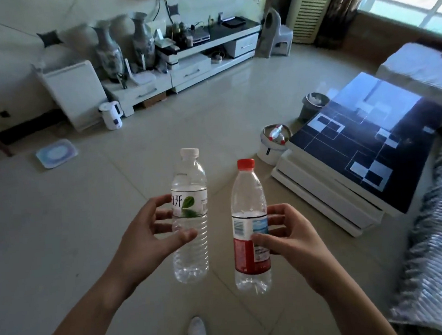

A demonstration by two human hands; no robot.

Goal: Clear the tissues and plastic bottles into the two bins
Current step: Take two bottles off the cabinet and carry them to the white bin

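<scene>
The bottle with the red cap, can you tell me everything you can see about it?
The red-capped bottle is clear, thin plastic with a red screw cap on top and a ridged base. A label wraps its middle: a white part with a barcode, a blue patch, and red below. It looks nearly empty. It is held upright in the air above the tiled floor, a little tilted. The right hand holds it at the label, thumb in front and fingers behind. Nothing else touches it; the other bottle is apart on its left.
</scene>
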